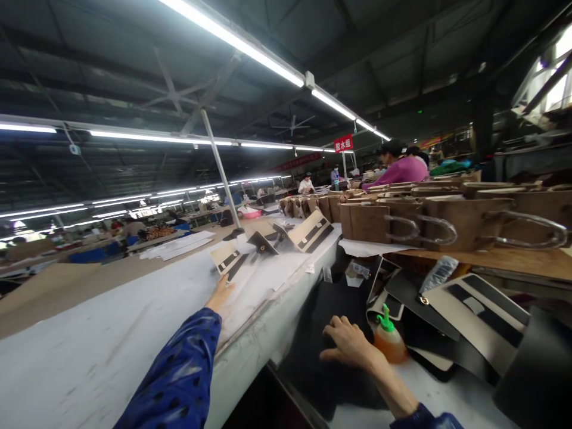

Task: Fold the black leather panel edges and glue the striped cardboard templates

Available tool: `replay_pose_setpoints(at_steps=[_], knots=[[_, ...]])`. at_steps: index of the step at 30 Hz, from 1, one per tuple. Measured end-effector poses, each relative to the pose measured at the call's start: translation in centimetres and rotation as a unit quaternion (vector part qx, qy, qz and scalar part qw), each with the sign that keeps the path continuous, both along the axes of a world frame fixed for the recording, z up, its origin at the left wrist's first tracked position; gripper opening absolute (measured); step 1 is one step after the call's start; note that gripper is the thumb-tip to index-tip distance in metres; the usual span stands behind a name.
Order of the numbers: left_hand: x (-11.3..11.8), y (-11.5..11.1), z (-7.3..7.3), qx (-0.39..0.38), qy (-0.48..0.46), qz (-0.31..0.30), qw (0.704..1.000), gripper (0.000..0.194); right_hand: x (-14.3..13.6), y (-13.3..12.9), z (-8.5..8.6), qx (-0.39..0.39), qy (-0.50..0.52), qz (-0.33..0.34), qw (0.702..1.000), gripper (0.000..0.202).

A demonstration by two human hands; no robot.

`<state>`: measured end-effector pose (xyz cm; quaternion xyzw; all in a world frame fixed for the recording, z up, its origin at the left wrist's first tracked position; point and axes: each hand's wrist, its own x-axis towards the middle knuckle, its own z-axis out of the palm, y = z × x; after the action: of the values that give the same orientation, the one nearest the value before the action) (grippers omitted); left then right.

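Observation:
My left hand (pixel 220 293) reaches out over the long white-covered table, its fingers closed on the lower edge of a beige-and-black bag panel (pixel 229 257). Beyond it stand a dark flap piece with a metal clasp (pixel 263 243) and a larger beige panel with black strips (pixel 311 232). My right hand (pixel 348 342) hovers over or rests on a black sheet (pixel 308 333), fingers apart and nothing in them. Beside that hand is a squeeze bottle (pixel 389 342) of amber liquid with a green nozzle.
Beige-and-black bag parts (pixel 478 310) are heaped right of the bottle. Brown bags with plastic-wrapped handles (pixel 460 217) line a wooden bench behind. A metal pole (pixel 220 170) rises from the table. A co-worker in a purple top (pixel 404 171) is farther back.

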<state>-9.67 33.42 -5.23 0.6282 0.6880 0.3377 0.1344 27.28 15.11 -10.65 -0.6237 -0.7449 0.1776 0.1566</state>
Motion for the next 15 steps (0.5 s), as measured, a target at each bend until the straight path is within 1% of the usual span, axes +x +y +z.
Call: replay_pose_setpoints(at_steps=[2,5,8,11,12,13,14,15], knots=[[-0.1,0.7,-0.3,0.002,0.005,0.02,1.0,0.047,-0.2,0.0,-0.4,-0.011,-0.024,0.023,0.999,0.037],[-0.3,1.9,-0.5,0.0,0.01,0.05,0.999,0.049,-0.2,0.0,-0.3,-0.019,-0.041,0.051,0.998,0.031],[-0.7,3.3,-0.8,0.0,0.014,0.071,0.997,0.048,0.2,-0.1,0.1,-0.029,-0.032,0.095,0.995,0.02],[-1.0,4.4,-1.2,0.008,0.015,0.075,0.997,0.045,0.7,0.0,0.4,-0.035,-0.003,0.131,0.991,0.009],[-1.1,4.7,-1.2,0.015,0.015,0.072,0.997,0.044,0.8,0.1,0.3,-0.034,0.006,0.126,0.991,0.006],[-1.1,4.9,-1.3,0.023,0.014,0.069,0.997,0.043,0.8,0.2,0.2,-0.028,0.011,0.108,0.994,0.005],[-1.1,5.0,-1.3,0.032,0.013,0.065,0.997,0.041,0.8,0.4,0.0,-0.017,0.012,0.076,0.997,0.007],[-1.2,5.0,-1.3,0.043,0.011,0.061,0.997,0.04,0.7,0.7,-0.3,-0.003,0.008,0.035,0.999,0.015]])
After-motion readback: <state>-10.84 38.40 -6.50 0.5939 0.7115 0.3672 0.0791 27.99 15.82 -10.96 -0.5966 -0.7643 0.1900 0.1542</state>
